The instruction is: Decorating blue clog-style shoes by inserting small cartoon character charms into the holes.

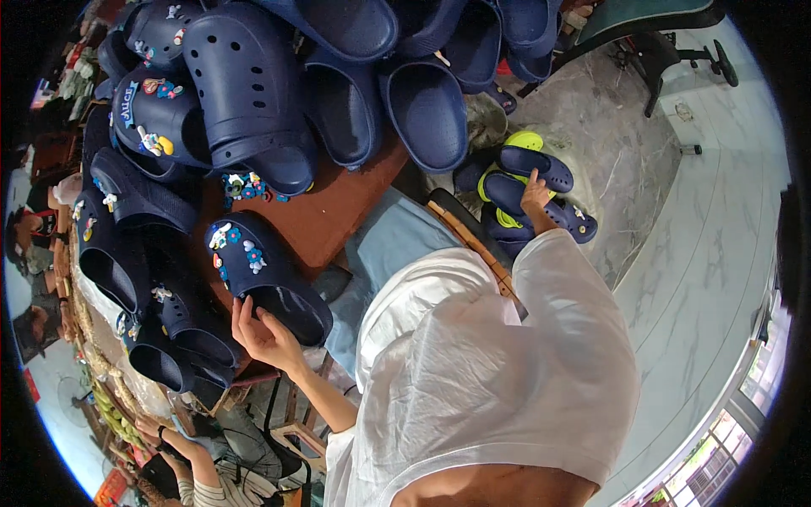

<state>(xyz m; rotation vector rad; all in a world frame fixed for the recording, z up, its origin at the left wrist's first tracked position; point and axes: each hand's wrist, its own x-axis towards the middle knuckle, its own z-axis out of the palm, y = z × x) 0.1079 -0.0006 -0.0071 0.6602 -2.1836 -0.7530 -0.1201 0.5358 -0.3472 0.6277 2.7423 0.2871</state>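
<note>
My left hand point(263, 335), palm partly up and fingers apart, rests beside a navy clog point(279, 279) at the near table edge. Its fingertips touch or nearly touch the clog's heel side. Colourful charms of cartoon figures and blue flowers sit on that clog's toe. Far to the right, my right hand point(536, 198) reaches down into a pile of navy and lime-green clogs on the floor. One finger stretches over the side of a navy clog point(553, 171); the other fingers are partly hidden, and no firm grip shows.
A brown tabletop point(359, 215) bears many navy clogs, including a large one point(245, 84), and a small heap of loose charms point(249, 187). A wooden-edged chair part point(473, 241) stands beside me. Lower left, another person's arm point(198, 456) is near a work surface. A black-framed chair point(655, 63) stands upper right.
</note>
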